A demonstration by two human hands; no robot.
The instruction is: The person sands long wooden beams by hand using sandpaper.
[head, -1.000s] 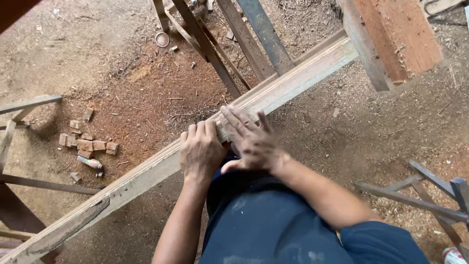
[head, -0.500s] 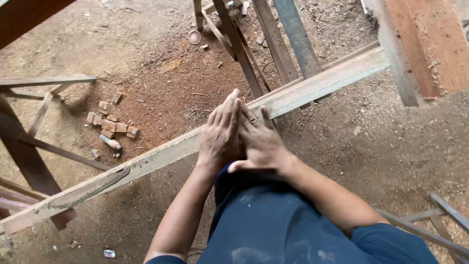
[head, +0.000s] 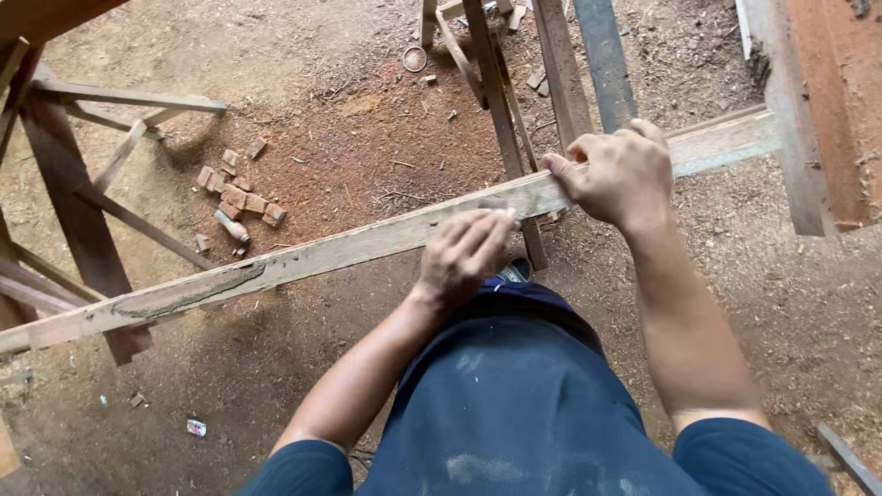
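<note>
Left hand (head: 462, 254) flat, fingers spread on long wooden plank (head: 303, 259) — not gripping. Right hand (head: 617, 174) clasps plank's upper edge farther along — small wood offcuts (head: 241, 197) on sawdust ground beyond.

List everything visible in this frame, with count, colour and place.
long plank: one, pale weathered wood, running diagonally across the middle
small wood blocks: a cluster, reddish brown, on the ground left of centre
wooden frame: one, dark brown, far left
ring: one, pale, on the ground at top
sawdust ground: brown, all around
left hand: flat on the plank
right hand: gripping the plank's far edge
</note>
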